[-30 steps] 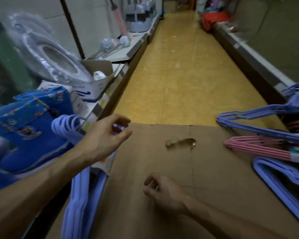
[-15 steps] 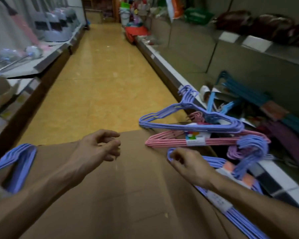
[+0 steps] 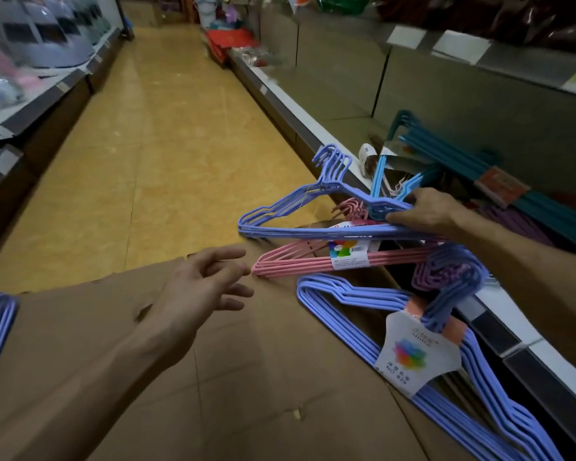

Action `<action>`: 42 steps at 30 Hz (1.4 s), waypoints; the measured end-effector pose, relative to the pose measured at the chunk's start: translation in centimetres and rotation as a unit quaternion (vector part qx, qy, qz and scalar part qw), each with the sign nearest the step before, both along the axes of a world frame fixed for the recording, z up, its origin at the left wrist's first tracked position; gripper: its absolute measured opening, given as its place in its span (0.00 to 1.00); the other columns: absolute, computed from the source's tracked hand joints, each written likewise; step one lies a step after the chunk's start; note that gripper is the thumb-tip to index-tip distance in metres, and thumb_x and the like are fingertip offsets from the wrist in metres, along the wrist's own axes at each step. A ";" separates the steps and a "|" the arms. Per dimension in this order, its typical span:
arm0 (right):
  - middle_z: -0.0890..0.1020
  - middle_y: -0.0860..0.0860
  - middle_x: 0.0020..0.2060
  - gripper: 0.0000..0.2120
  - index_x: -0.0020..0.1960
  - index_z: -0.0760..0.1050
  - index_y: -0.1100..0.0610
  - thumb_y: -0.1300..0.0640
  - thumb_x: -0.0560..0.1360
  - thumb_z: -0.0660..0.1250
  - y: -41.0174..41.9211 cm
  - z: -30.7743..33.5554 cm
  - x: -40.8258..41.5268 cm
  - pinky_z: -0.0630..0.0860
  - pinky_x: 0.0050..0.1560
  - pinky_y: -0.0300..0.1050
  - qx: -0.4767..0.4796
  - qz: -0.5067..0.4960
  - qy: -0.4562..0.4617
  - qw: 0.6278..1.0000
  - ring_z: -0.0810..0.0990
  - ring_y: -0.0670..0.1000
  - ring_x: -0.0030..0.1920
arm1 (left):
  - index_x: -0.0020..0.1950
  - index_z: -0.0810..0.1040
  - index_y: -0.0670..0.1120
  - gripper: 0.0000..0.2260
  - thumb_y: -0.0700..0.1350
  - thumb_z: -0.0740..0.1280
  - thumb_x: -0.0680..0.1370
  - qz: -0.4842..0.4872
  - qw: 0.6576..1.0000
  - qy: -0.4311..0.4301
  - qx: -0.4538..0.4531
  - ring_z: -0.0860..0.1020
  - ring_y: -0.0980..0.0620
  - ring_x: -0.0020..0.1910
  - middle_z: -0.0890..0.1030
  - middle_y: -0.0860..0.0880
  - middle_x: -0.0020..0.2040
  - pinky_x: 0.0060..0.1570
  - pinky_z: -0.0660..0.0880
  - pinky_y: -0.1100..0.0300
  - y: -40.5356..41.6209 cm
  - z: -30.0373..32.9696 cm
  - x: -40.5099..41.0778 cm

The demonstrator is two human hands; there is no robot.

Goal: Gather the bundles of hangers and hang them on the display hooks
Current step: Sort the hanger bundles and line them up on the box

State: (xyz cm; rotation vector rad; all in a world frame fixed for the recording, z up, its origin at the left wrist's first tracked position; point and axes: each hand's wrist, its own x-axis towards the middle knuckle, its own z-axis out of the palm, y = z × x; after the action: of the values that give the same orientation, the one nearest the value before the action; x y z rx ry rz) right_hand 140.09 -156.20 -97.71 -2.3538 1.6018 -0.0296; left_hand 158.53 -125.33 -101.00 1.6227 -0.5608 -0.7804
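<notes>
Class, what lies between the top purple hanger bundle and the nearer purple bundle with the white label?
In the head view, the pink hanger bundle lies between them on the cardboard.

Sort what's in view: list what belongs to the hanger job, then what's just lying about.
Job:
- top purple hanger bundle, held by the right hand
- pink hanger bundle
- near purple hanger bundle
- left hand, open

Lying about:
- cardboard box
- teal hanger bundle on shelf
- red basket
</notes>
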 end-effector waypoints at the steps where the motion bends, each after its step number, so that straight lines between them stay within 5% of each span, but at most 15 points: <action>1: 0.80 0.58 0.50 0.22 0.56 0.76 0.59 0.44 0.72 0.72 -0.1 -0.3 0.2 0.73 0.42 0.47 -0.001 -0.007 0.008 1.000 0.78 0.58 0.45 | 0.58 0.80 0.46 0.08 0.39 0.66 0.80 0.006 1.000 0.008 -0.005 0.84 0.47 0.41 0.85 0.46 0.46 0.42 0.79 0.52 -0.3 0.0 0.0; 4: 0.79 0.59 0.47 0.19 0.55 0.76 0.62 0.49 0.73 0.72 -0.3 -0.7 0.6 0.72 0.40 0.47 -0.005 -0.043 0.009 0.999 0.77 0.57 0.42 | 0.58 0.80 0.45 0.08 0.39 0.66 0.80 0.018 1.000 0.022 -0.013 0.83 0.48 0.40 0.85 0.48 0.44 0.39 0.79 0.55 -1.1 -0.1 0.0; 8: 0.76 0.61 0.52 0.13 0.52 0.71 0.61 0.55 0.74 0.70 0.4 -0.5 1.6 0.78 0.52 0.54 -0.040 -0.067 0.000 0.997 0.78 0.63 0.53 | 0.57 0.79 0.46 0.08 0.39 0.65 0.80 0.020 0.999 0.030 -0.017 0.83 0.49 0.40 0.84 0.50 0.43 0.38 0.78 0.56 -1.1 -0.4 0.0; 16: 0.78 0.63 0.46 0.07 0.47 0.76 0.65 0.61 0.72 0.65 4.8 -0.1 2.9 0.71 0.42 0.50 -0.066 -0.035 -0.116 0.990 0.77 0.64 0.45 | 0.57 0.80 0.46 0.08 0.39 0.66 0.80 0.023 1.000 -0.003 -0.007 0.83 0.50 0.38 0.83 0.48 0.44 0.40 0.78 0.53 0.5 0.3 1.0; 22: 0.80 0.62 0.44 0.08 0.50 0.76 0.61 0.62 0.72 0.63 9.7 0.1 3.7 0.76 0.45 0.52 -0.091 0.038 -0.152 0.983 0.78 0.64 0.47 | 0.58 0.80 0.46 0.08 0.41 0.67 0.79 0.039 0.998 -0.057 -0.007 0.83 0.50 0.39 0.83 0.46 0.47 0.45 0.79 0.51 2.3 2.3 3.0; 25: 0.81 0.58 0.44 0.07 0.50 0.75 0.55 0.62 0.73 0.64 12.0 -0.3 3.7 0.78 0.48 0.54 -0.064 0.091 -0.192 0.975 0.79 0.62 0.46 | 0.57 0.80 0.49 0.12 0.49 0.72 0.75 0.050 0.993 -0.107 -0.002 0.83 0.52 0.44 0.83 0.46 0.53 0.47 0.80 0.56 3.8 3.3 4.4; 28: 0.83 0.54 0.41 0.08 0.49 0.77 0.51 0.61 0.73 0.63 14.6 -1.1 3.5 0.77 0.45 0.50 -0.021 0.133 -0.215 0.967 0.81 0.58 0.44 | 0.61 0.78 0.52 0.23 0.59 0.71 0.69 0.071 0.987 -0.145 0.019 0.82 0.49 0.53 0.82 0.50 0.56 0.59 0.77 0.48 5.4 4.2 5.6; 35: 0.81 0.47 0.34 0.11 0.40 0.74 0.49 0.65 0.71 0.64 21.5 -3.0 3.6 0.71 0.37 0.44 0.058 0.181 -0.243 0.951 0.79 0.50 0.39 | 0.78 0.62 0.47 0.36 0.61 0.69 0.76 0.137 0.977 -0.154 0.048 0.71 0.47 0.70 0.68 0.47 0.75 0.58 0.67 0.56 7.1 4.5 7.7; 37: 0.81 0.49 0.33 0.11 0.40 0.75 0.50 0.66 0.71 0.64 23.0 -3.7 3.3 0.74 0.37 0.46 0.079 0.186 -0.257 0.945 0.79 0.48 0.36 | 0.77 0.64 0.44 0.35 0.60 0.69 0.76 0.139 0.978 -0.145 0.050 0.71 0.47 0.69 0.71 0.47 0.73 0.57 0.66 0.57 7.6 4.7 8.1; 40: 0.82 0.49 0.33 0.12 0.40 0.76 0.50 0.67 0.71 0.64 24.9 -4.5 2.8 0.77 0.36 0.50 0.109 0.183 -0.283 0.935 0.79 0.46 0.34 | 0.64 0.76 0.46 0.21 0.57 0.71 0.76 0.130 0.982 -0.134 0.034 0.78 0.51 0.54 0.79 0.53 0.53 0.48 0.69 0.60 8.1 4.8 8.3; 42: 0.82 0.49 0.34 0.11 0.41 0.76 0.49 0.65 0.73 0.66 26.2 -5.2 2.7 0.78 0.37 0.49 0.127 0.187 -0.293 0.929 0.80 0.45 0.34 | 0.61 0.79 0.45 0.19 0.54 0.74 0.74 0.146 0.983 -0.108 -0.004 0.80 0.52 0.48 0.81 0.51 0.48 0.42 0.73 0.60 8.3 4.6 8.3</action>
State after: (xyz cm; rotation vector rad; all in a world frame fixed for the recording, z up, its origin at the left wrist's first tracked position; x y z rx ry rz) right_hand 142.77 -130.04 -102.87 -2.1246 0.8133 -0.3816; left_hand 166.85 -117.03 -96.44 1.7454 -0.4616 -0.3884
